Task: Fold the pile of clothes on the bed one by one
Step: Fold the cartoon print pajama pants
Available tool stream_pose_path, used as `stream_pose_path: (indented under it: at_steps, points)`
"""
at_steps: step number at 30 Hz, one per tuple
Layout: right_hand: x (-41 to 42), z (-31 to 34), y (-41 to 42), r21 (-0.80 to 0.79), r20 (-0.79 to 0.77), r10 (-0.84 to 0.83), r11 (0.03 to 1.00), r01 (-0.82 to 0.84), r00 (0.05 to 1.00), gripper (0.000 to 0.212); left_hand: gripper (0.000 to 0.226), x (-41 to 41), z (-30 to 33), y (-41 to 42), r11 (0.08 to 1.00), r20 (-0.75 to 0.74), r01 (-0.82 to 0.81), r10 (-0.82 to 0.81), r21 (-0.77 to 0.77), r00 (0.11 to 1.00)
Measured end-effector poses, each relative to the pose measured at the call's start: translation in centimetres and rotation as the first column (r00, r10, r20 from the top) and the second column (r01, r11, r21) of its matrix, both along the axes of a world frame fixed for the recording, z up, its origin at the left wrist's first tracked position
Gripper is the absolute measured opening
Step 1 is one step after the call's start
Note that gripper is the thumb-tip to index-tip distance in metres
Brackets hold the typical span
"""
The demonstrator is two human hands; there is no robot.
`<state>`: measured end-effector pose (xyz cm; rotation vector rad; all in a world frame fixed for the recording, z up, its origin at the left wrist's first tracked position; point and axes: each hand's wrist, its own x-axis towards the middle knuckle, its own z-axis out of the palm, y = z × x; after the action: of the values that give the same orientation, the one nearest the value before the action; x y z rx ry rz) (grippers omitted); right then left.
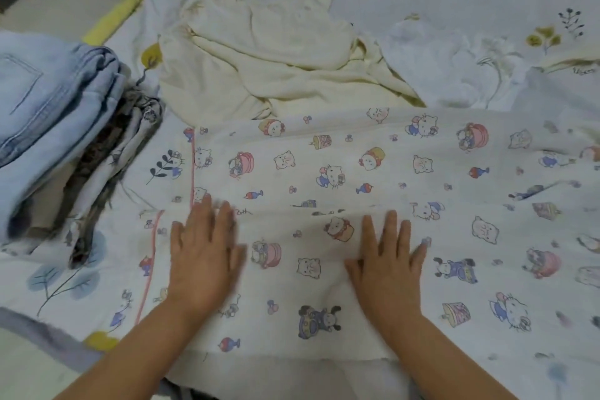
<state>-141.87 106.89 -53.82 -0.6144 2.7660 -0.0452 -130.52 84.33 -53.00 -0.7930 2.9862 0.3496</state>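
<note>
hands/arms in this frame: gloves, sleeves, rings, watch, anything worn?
Nothing worn that shows. The left hand and right hand are bare, with no gloves and no rings or wristbands visible. Both forearms are bare right down to the bottom edge of the frame, with no sleeve in view. The left hand's fingertips are motion-blurred, so fine detail there is unclear.
</note>
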Motion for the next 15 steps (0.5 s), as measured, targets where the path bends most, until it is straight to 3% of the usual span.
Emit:
stream_pose_path:
  at_steps: [3, 7, 9, 12, 15]
  points:
    - [0.4, -2.0, 1.7, 0.108, 0.183, 0.005, 0.994, -0.025, 0.983, 0.068, 0.058, -0.4, -2.3, 3.5, 0.971, 0.097, 0.22, -0.229, 0.091, 0.969]
    - [-0.2, -1.1, 1.6, 0.077, 0.218, 0.033, 0.996, -0.051, 0.975, 0.065, 0.062, -1.6, -3.6, 4.1, 0.968, 0.367, 0.221, -0.25, 0.118, 0.896]
    - [-0.5, 0.2, 1.8, -0.01, 0.189, 0.055, 0.998, -0.054, 0.98, 0.06, 0.062, -2.7, -2.4, 4.4, 0.972, 0.343, 0.196, -0.229, 0.13, 0.911]
    - [-0.8, 1.8, 3.2, -0.19, 0.042, 0.002, 0.982, 0.006, 0.999, 0.047, 0.045, -4.3, -0.2, 5.0, 0.954, 0.175, 0.244, -0.273, 0.174, 0.946]
    - [-0.8, 2.8, 5.4, -0.206, 0.042, -0.081, 0.975, 0.088, 0.996, 0.034, 0.039, -5.8, 1.4, 6.5, 0.911, 0.066, 0.332, -0.358, 0.245, 0.931]
